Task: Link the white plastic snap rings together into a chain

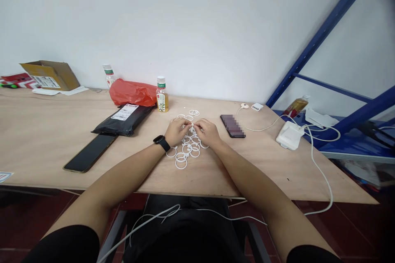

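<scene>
My left hand [177,132], with a black watch [161,142] on its wrist, meets my right hand [208,132] over the table. Thumbs and fingertips of both are pinched together on a small white plastic ring [192,125], mostly hidden by the fingers. Beneath and in front of my hands lie several loose white rings [181,168], overlapping one another, some with a small knob or eyelet. A few more lie just beyond my fingertips.
Left of me are a dark phone [91,154], a black parcel [123,122], a red bag [132,91], a drink bottle [162,96] and a cardboard box [58,74]. To the right lie another phone [232,126], a white adapter [289,135] with cables, and a blue metal frame [324,35].
</scene>
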Demonstrator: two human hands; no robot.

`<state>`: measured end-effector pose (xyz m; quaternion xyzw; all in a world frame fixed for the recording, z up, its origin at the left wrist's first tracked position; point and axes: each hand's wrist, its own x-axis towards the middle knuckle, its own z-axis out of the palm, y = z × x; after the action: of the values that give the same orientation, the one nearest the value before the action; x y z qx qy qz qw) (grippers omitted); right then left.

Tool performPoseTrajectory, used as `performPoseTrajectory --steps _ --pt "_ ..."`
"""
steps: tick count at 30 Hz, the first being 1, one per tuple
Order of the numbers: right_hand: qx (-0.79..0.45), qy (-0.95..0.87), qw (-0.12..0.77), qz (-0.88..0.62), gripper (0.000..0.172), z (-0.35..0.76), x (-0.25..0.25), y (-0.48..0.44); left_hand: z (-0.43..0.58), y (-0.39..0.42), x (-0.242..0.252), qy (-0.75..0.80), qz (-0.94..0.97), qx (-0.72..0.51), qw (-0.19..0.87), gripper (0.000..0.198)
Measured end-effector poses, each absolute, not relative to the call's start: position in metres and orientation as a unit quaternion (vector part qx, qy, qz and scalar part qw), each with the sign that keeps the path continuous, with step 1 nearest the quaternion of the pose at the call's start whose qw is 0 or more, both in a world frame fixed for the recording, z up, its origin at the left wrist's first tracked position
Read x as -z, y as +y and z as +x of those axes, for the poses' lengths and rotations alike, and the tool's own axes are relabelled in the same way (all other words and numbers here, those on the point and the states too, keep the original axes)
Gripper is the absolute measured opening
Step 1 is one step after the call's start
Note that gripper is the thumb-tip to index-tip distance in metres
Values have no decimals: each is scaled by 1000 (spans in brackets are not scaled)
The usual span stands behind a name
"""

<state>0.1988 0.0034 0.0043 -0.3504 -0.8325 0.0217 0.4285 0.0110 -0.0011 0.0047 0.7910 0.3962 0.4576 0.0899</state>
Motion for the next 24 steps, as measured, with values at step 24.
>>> performPoseTrajectory --steps 24 --pt "-37 -814 419 -401 15 203 -5 10 -14 31 12 572 737 -356 58 23"
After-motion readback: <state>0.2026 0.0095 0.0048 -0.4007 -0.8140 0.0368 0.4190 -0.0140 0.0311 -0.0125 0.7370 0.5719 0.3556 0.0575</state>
